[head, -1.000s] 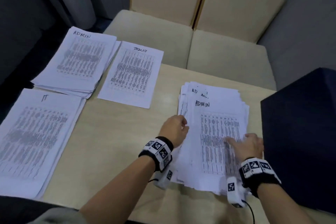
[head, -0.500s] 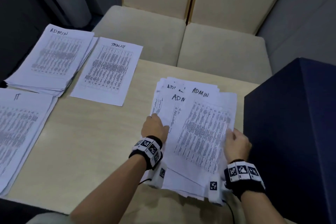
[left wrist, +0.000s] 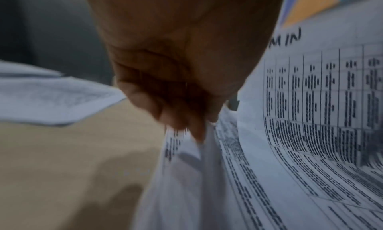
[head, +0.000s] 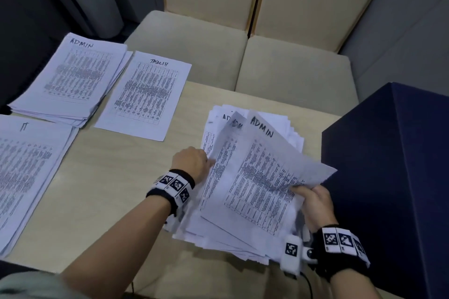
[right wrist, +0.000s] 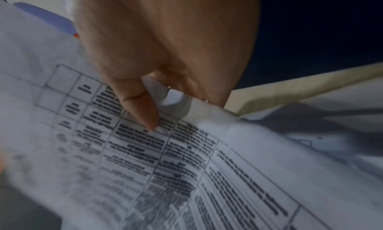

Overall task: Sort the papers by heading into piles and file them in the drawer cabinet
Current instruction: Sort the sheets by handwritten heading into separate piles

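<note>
White ADMIN sheet [head: 264,167] pinched at both edges: right hand [head: 313,204] overhead, left hand [left wrist: 182,79] only clear wrist-side.

On the bench [head: 109,192], the ADMIN pile [head: 70,80] lies far left, the single sheet [head: 145,94] just right of it, the IT pile [head: 26,177] near left. The unsorted stack [head: 243,233] lies right, with the cabinet [head: 393,177] on its right and two chairs [head: 243,56] beyond the far edge.
</note>
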The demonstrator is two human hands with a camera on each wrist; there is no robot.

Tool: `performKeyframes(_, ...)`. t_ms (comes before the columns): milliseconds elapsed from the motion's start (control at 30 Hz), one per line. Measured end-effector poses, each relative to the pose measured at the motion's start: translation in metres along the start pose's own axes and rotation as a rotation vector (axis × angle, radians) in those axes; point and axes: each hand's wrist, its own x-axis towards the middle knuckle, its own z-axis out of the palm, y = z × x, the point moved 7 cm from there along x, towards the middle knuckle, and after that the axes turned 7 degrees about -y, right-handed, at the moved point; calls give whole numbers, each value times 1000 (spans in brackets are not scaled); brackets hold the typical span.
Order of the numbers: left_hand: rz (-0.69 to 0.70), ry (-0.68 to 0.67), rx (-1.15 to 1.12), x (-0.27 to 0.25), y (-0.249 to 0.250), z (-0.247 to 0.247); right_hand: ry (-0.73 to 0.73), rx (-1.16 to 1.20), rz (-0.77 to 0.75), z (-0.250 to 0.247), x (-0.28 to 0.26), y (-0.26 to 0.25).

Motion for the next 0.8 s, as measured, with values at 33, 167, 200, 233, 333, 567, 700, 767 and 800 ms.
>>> performKeyframes(33, 28, 14, 67, -4, 1, -6, -30, 28, 7, 4, -2, -1)
performKeyframes(167, 317, 74, -232, -11, 6, -12, -127, 105, 71, 17, 0, 5)
performKeyframes(200, 388, 106, -373, -15, 7, -15, -138, 105, 79, 19, 0, 7)
performKeyframes(233, 422, 134, -514, -18, 6, -17, -128, 106, 89, 20, -2, 7)
performKeyframes(333, 501, 8, -805, -29, 16, -14, -116, 127, 72, 24, -11, 1)
performKeyframes(567, -20, -52, -902, -8, 3, 26, 107, -40, 118, -3, -16, 11)
performKeyframes(700, -274, -84, -523, -3, -8, 56, 154, -130, 61, -15, -9, 11)
performKeyframes(767, -264, -88, -453, -2, -3, 60, 180, -81, 59, -17, -9, 5)
performKeyframes(800, -240, -76, -441, -3, 0, 57, 168, -49, 60, -16, -8, 1)
